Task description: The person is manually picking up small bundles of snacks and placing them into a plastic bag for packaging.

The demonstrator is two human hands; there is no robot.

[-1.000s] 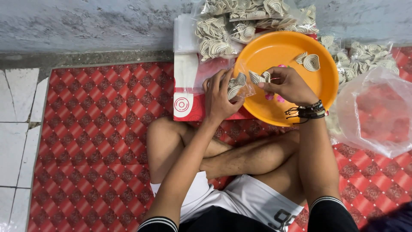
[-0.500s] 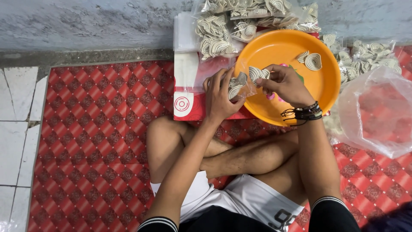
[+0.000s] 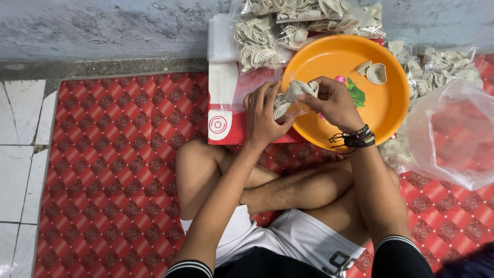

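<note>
A red mat [image 3: 113, 170] with a diamond pattern is spread over the floor, and an orange bowl [image 3: 383, 100] is set on it near a grey plastered wall [image 3: 103, 25]; left of the mat, pale floor tiles [image 3: 20, 154] are seen; a small clear packet of pale spiral snacks [image 3: 289, 98] is held at the bowl's left rim, the left hand [image 3: 265, 116] with its fingers clamped on it, the right hand [image 3: 334, 103] pinching its top; two loose spirals [image 3: 373, 72] lie inside the bowl; filled packets [image 3: 262, 41] are stacked behind the bowl against the wall; a large clear bag [image 3: 453, 134] lies to the bowl's right.
</note>
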